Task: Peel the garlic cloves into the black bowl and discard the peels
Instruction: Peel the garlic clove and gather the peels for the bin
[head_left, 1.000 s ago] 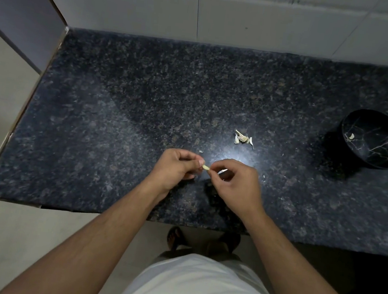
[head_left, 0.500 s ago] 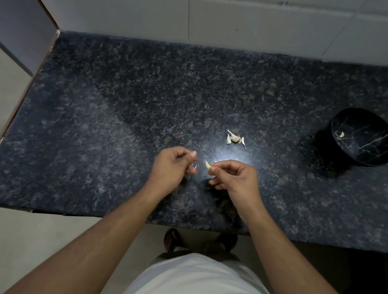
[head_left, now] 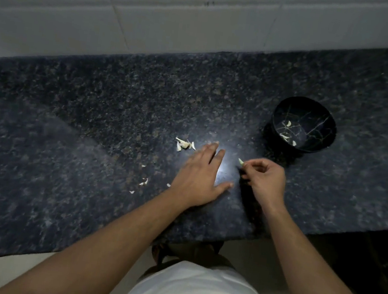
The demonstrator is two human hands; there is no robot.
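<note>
While the right hand pinches a garlic clove, the left hand lies flat.

I'm looking down at what is reading as a home kitchen. A dark speckled granite counter is running along a wall of pale tiles, with grout lines showing between them. Loose garlic cloves and bits of peel are lying on the stone, and a black bowl with pale veining is sitting further right, holding a few cloves. Light floor tiling is showing below the counter's front edge.
</note>
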